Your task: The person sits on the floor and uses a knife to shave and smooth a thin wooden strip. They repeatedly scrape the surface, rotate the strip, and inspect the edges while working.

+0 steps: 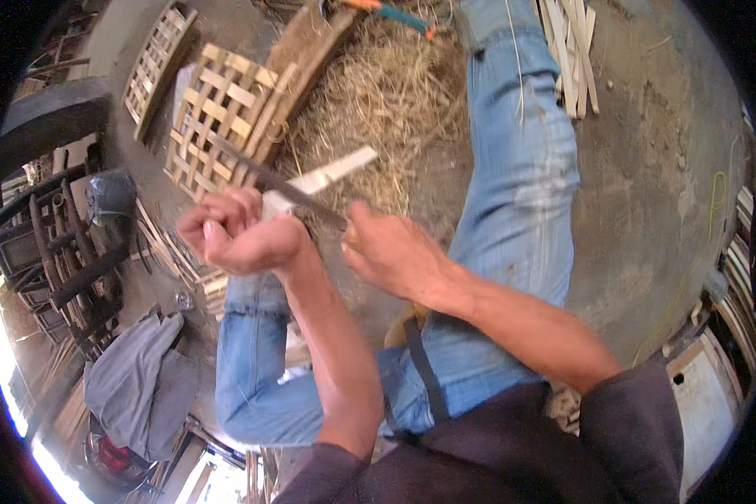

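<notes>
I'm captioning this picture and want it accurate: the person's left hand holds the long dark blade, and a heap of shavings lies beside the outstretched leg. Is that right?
One thing is wrong: in the head view, the right hand holds the long dark blade, not the left hand. The heap of shavings does lie beside the outstretched leg.

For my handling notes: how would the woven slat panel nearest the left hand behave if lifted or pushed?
The woven slat panel is probably light for its size, given its open gaps. It may flex, since its strips look merely interlaced. Being broad and flattish, it seems unlikely to roll.
</notes>
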Tool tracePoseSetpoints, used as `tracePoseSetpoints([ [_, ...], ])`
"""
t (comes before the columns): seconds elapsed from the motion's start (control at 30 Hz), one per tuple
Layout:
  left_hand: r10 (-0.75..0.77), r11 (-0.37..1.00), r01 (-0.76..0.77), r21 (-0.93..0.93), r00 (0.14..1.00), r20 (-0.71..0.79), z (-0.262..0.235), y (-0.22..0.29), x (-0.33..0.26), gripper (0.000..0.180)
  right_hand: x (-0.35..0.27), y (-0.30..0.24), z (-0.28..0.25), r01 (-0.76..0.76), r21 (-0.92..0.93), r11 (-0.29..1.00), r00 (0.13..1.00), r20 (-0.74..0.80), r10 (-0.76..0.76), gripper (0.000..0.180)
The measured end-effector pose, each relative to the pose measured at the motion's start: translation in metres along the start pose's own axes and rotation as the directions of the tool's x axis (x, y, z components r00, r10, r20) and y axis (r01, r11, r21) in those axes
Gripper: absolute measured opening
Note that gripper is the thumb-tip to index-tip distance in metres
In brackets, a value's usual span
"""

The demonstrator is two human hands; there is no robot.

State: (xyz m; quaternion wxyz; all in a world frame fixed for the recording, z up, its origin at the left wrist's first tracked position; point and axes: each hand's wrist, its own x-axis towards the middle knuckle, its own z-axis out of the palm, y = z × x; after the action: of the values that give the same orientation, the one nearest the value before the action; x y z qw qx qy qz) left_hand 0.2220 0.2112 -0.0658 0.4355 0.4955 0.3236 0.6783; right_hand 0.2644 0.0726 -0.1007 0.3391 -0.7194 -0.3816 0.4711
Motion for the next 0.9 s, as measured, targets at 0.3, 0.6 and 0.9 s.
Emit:
tracePoseSetpoints([
  [0.3,-0.027,1.0,0.028,-0.005,0.994,0.104,0.003,0.004,-0.004,0.014,-0.002,0.006,-0.01,0.051,-0.072,0.996,0.998,-0.039,-0.054,0.029],
  [0.6,0.005,1.0,-0.003,-0.012,0.988,0.151,0.018,-0.004,-0.013,0.01,-0.002,0.023,-0.014,0.031,0.01,0.999,0.999,-0.032,-0.031,0.031],
  [0.9,-0.009,1.0,0.006,0.025,0.997,0.08,0.009,0.0,-0.005,0.01,-0.012,0.003,-0.008,0.073,0.018,0.997,0.997,-0.027,-0.072,0.028],
])
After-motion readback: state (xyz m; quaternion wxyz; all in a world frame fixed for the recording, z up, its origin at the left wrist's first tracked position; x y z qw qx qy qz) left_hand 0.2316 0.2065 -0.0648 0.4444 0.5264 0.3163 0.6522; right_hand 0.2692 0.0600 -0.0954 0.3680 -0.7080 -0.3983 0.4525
